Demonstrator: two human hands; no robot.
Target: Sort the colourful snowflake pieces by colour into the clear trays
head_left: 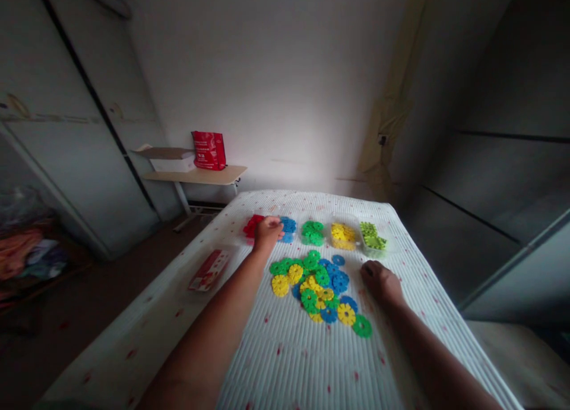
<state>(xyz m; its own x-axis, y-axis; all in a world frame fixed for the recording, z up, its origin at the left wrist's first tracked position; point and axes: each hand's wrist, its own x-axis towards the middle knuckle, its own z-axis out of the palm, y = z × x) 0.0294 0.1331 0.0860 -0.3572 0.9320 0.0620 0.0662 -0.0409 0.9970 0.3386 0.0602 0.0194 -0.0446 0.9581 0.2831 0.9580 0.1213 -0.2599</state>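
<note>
We find a loose pile of notched plastic discs [314, 284] just below and right of the centre of the frame, green, yellow and blue, some overlapping, some lying singly at the edges. Above it runs a row of clear boxes [374, 253], holding, from left to right, red pieces [252, 225], blue pieces [288, 224], green pieces [312, 232], yellow pieces [342, 233] and light-green pieces [371, 237]. Our left hand [268, 227] is at the left part of that row, between the red and the blue, its fingers drawn narrow beside the blue pieces; we cannot tell whether a disc sits between them. Our right hand [380, 279] is loosely curled near the pile's right edge, below the light-green pieces, and whether it holds anything we cannot tell. We judge the step in hand to be the left hand's work at the blue box; from here, a next move calls for lifting those fingers clear of both neighbouring boxes without nudging either. Left of the pile lies a red-and-white packet [209, 270] with clear plastic around it, all on a ribbed, spotted cloth [262, 362]. At the upper left, a small table [222, 175] bears a red bag [209, 151] and a white box [173, 161].
</note>
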